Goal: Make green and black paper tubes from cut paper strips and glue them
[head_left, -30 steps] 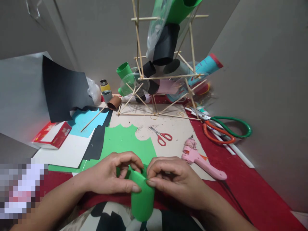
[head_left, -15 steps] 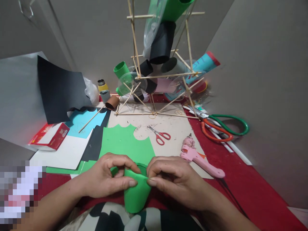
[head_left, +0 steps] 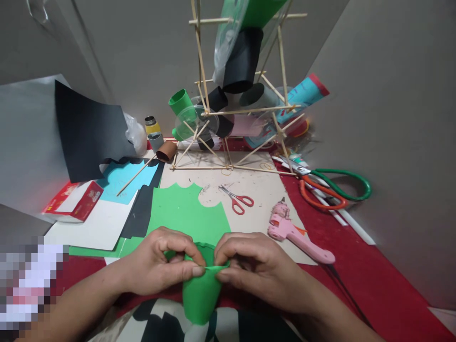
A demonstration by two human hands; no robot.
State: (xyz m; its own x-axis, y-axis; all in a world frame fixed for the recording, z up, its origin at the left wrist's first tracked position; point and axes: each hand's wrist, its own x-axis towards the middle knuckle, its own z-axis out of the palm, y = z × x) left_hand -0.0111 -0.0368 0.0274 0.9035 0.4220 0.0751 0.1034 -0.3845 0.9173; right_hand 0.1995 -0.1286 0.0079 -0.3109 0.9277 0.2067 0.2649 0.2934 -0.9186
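Observation:
Both of my hands pinch the upper rim of a green paper cup-shaped tube [head_left: 202, 299], which hangs upright over my lap. My left hand [head_left: 169, 256] grips the rim's left side, thumb outside and fingers inside. On the right side of the rim, my right hand [head_left: 251, 261] holds it in the same way. The tube's mouth gapes a little between the hands. Just beyond them lies a flat green sheet [head_left: 187, 213] with scalloped cut edges. Small red-handled scissors [head_left: 238, 199] rest behind my right hand.
A pink glue gun [head_left: 299, 237] lies on the right, its cord trailing toward me. Large scissors [head_left: 331, 187] with green and orange handles are behind it. A stick frame [head_left: 228, 114] with paper tubes stands at the back. On the left are a red box [head_left: 74, 202] and a blue sheet [head_left: 126, 178].
My right hand has shifted slightly left along the rim. The tube's mouth has opened wider and its body sits a little lower.

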